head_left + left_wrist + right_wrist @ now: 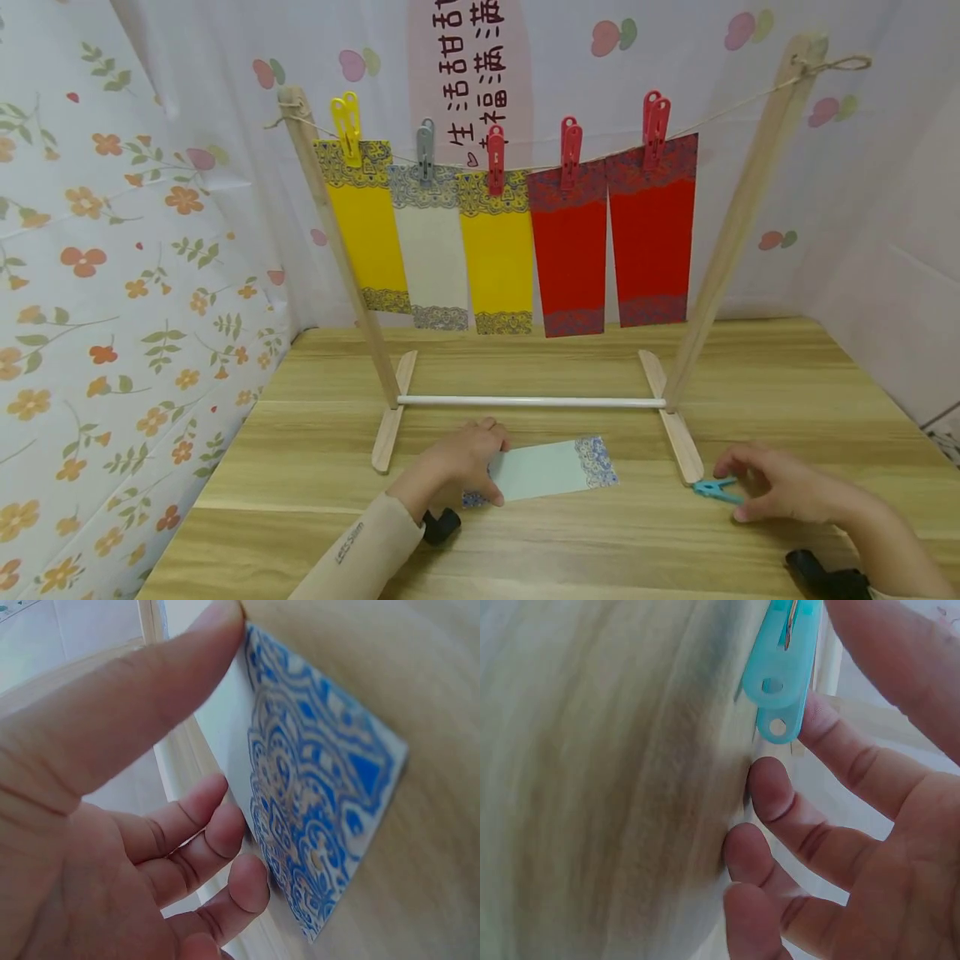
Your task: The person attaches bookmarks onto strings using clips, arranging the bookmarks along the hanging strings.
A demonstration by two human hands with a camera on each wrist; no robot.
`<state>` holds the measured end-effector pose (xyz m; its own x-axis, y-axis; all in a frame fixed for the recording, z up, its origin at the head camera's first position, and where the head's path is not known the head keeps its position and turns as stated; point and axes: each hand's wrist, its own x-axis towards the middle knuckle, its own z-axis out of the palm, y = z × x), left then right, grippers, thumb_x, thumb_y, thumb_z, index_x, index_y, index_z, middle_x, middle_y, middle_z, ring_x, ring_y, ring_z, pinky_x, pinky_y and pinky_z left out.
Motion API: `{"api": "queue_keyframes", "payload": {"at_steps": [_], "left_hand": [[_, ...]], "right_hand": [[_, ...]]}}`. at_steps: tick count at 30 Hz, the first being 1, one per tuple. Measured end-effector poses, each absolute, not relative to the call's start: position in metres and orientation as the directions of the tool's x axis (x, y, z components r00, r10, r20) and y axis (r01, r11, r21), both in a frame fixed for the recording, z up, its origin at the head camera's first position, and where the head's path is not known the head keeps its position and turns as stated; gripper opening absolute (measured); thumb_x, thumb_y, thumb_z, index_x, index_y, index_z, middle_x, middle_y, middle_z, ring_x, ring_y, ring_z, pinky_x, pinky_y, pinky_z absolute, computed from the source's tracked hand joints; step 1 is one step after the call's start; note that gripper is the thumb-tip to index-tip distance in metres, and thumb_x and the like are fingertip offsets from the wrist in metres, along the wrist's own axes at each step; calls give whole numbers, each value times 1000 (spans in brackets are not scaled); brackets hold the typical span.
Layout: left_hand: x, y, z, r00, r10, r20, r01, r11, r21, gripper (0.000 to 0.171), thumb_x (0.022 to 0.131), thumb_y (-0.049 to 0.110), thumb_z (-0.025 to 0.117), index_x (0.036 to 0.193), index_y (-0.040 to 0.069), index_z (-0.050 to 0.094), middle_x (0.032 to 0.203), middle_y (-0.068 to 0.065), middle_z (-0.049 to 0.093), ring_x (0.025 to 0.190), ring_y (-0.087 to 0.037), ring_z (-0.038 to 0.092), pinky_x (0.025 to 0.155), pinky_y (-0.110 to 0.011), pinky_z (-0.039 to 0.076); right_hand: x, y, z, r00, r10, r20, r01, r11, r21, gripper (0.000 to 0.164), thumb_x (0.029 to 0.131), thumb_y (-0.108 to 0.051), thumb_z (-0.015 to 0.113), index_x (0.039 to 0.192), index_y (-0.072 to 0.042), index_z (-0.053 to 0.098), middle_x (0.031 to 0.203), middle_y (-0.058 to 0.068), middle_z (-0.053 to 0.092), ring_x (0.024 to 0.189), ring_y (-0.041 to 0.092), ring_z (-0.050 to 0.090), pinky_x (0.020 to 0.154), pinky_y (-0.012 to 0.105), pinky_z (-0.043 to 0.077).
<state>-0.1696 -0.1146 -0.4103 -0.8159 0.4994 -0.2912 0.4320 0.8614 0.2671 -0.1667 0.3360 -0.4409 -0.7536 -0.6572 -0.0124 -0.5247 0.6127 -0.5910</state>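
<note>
A pale green card (540,471) with blue lace-patterned ends lies on the wooden table. My left hand (468,462) spans its left end, with the thumb at the near edge and fingers at the far edge. Up close in the left wrist view, the blue patterned end (300,787) sticks out past the thumb and curled fingers. On the right, a turquoise clothespin (717,491) lies by the stand's foot. My right hand (787,487) holds its handle end between thumb and index finger. In the right wrist view the clothespin (776,682) sits at the fingertips, its other end out of frame.
A wooden stand (738,225) carries a string with yellow, grey and red clothespins. Yellow cards (498,267), a cream card (431,258) and red cards (572,258) hang from it. A white rod (525,402) joins the stand's feet. Patterned curtains stand behind and left.
</note>
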Motion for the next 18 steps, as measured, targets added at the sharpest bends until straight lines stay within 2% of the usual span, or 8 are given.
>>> {"api": "queue_keyframes", "payload": {"at_steps": [4,6,12,18], "left_hand": [[-171,-114,-409,-810,499,-308,426,862,275,61,70,36,91,114,16,53,111,4,51,99,-15,48,92,-31,46],[-170,-113,-408,-814,492,-309,419,865,275,63,70,36,91,117,17,53,112,3,52,100,-15,49,92,-31,47],[-166,-110,-408,-834,466,-296,395,878,270,68,70,35,91,125,21,53,120,2,54,101,-17,49,89,-32,48],[-166,-108,-407,-837,456,-301,377,881,286,72,69,32,91,129,24,52,123,1,54,104,-18,52,93,-34,48]], "right_hand": [[-169,335,-446,-706,-706,49,-593,553,-586,36,78,-13,82,105,-14,58,98,-10,50,87,-6,39,67,19,35],[-169,334,-447,-697,-714,67,-611,542,-576,36,77,-13,83,101,-16,56,95,-10,47,85,-5,37,65,20,33],[-169,332,-442,-723,-690,33,-579,579,-574,33,76,-10,82,96,-13,55,93,-9,47,84,-6,37,64,20,35],[-171,330,-441,-742,-671,-3,-521,579,-628,22,84,-5,75,98,-9,58,94,-9,54,84,-8,45,65,19,42]]}}
